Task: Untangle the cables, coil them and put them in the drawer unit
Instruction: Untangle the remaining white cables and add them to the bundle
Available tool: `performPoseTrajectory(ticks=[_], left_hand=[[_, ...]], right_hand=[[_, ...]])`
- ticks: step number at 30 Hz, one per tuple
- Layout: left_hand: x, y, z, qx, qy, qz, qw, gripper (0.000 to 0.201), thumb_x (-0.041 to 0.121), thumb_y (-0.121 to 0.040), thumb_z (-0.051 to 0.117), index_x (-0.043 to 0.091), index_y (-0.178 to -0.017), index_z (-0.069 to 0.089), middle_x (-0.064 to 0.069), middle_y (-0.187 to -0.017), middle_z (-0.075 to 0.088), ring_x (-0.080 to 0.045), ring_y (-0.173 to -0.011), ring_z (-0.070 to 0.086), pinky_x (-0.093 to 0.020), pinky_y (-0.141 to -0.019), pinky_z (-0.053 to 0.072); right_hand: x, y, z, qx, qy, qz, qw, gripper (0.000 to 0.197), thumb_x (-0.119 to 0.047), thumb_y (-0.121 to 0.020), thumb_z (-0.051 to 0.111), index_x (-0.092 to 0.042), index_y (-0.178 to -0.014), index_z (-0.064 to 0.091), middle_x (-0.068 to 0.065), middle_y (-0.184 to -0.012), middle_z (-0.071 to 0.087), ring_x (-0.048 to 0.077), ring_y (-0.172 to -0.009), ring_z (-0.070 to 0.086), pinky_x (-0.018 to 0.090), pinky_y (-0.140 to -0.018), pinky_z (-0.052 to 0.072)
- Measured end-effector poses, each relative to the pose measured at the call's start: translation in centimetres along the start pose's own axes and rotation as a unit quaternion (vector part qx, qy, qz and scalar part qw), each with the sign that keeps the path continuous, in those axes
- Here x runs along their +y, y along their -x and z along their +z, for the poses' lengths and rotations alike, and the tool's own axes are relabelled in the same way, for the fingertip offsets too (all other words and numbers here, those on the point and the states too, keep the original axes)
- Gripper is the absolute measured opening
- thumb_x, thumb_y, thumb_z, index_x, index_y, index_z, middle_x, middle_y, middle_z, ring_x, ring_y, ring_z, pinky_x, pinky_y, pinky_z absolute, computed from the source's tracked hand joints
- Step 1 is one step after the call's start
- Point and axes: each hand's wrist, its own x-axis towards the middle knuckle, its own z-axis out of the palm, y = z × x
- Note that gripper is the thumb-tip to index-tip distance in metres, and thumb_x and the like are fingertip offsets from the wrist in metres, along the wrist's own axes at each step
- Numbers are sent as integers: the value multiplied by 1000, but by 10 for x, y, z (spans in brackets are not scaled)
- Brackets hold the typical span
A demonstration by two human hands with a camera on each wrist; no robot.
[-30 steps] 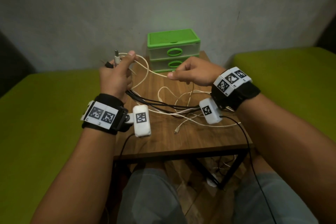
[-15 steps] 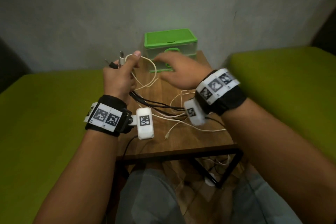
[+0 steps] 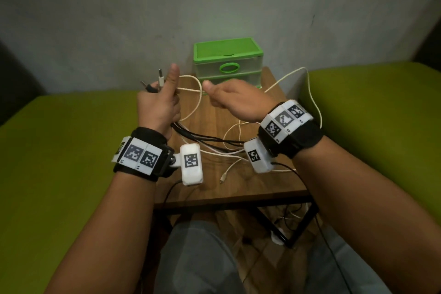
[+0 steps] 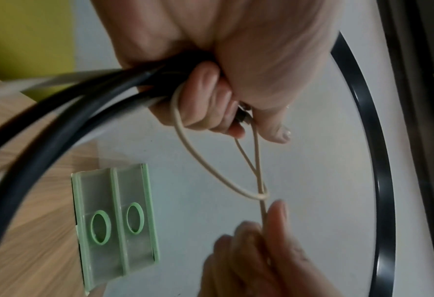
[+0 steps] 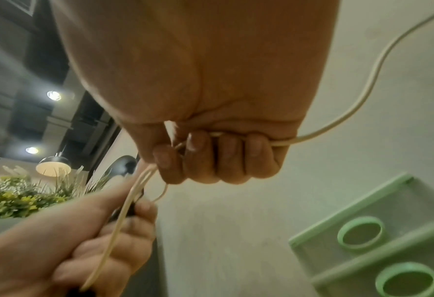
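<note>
The cream cable [image 3: 191, 93] runs between my two hands, held up over the far half of the small wooden table [image 3: 250, 181]. My right hand [image 3: 236, 100] has it in a closed fist, fingers curled round it, and the free length arcs out past the table's right edge [image 3: 307, 93] and loops back under my wrist. My left hand [image 3: 158, 107] is also wrapped tight, thumb up, holding a bundle: the plug ends [image 3: 160, 79] stick out of the top of the fist, the black cables [image 3: 207, 137] trail out of the bottom across the middle of the table, and a loop of the cream cable hangs from it. From the left wrist view that loop [image 4: 211, 160] crosses itself just short of my right fingers [image 4: 274, 217], so I judge I am working one cream cable free.

The task looks early. The cables are still mixed on the table, a loose cream end [image 3: 223, 178] lying near the front edge; nothing I can see is a finished coil. The green drawer unit [image 3: 226, 64] stands at the far edge against the wall, both drawers closed. Untangling, coiling and stowing all remain.

No brand or readable writing shows on the cables or the drawer unit; the wrist bands [image 3: 140, 155] carry black-and-white square code markers, with tiny characters beside them too small to read.
</note>
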Motion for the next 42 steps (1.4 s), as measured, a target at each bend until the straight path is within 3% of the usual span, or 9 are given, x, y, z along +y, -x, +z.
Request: performPoseTrajectory(ticks=[9,13,19,23,28,33,38,40,42], left_hand=[[2,2,-8,52,-23,7,998,49,51,-91,69,23,-61,42,6,-46,32,-10,-38,33,-21,-38,28],[10,5,3,62,8,19,998,49,46,-95,66,23,-61,38,6,-45,28,-8,-34,27,-18,-36,21],[14,8,2,135,82,11,987,48,48,-95,65,23,-63,39,6,-47,31,-7,-36,26,-20,-36,20],[11,9,8,126,88,-5,988,47,47,-95,65,22,-64,39,6,-47,30,-7,-35,26,-18,-36,20],[13,12,17,94,89,-18,991,49,49,-95,64,23,-61,39,6,-46,27,-7,-36,24,-20,-38,16],[24,14,12,86,105,-9,991,49,50,-95,63,22,-61,44,6,-49,29,-8,-39,23,-26,-41,14],[30,14,12,97,126,3,987,47,50,-96,62,22,-61,45,5,-50,30,-9,-41,23,-25,-40,17],[29,13,14,97,127,5,987,47,51,-95,62,23,-61,45,5,-50,30,-10,-42,22,-26,-40,16],[30,13,16,90,127,4,988,47,52,-95,62,24,-61,45,5,-51,29,-10,-42,21,-26,-40,16]], right_hand=[[13,19,-61,93,137,81,983,45,-39,-98,54,-14,-61,55,2,-55,44,16,-55,45,29,-54,31],[18,29,-64,25,349,282,893,23,-28,-92,56,-14,-74,51,5,-75,52,28,-83,53,38,-82,48],[45,29,-61,-58,376,409,829,30,-24,-92,60,-7,-118,62,13,-113,59,35,-123,51,51,-108,36],[39,27,-44,-79,315,264,908,33,-17,-96,49,-10,-126,62,14,-127,64,34,-119,58,42,-102,46],[1,7,5,-58,120,89,987,46,-50,-99,46,-20,-134,54,1,-129,63,20,-117,59,37,-99,46],[1,-7,29,29,50,61,996,36,-43,-96,58,-15,-115,44,-3,-81,56,16,-71,53,32,-64,35],[20,-4,17,-65,212,78,972,14,-25,-98,49,-24,-95,63,2,-100,65,28,-100,61,38,-86,49],[16,2,12,-103,241,85,961,20,-27,-96,51,-26,-114,60,3,-113,60,28,-115,55,38,-93,46],[1,7,5,-110,188,49,975,58,-33,-92,57,-26,-146,39,5,-138,48,22,-129,45,38,-103,41]])
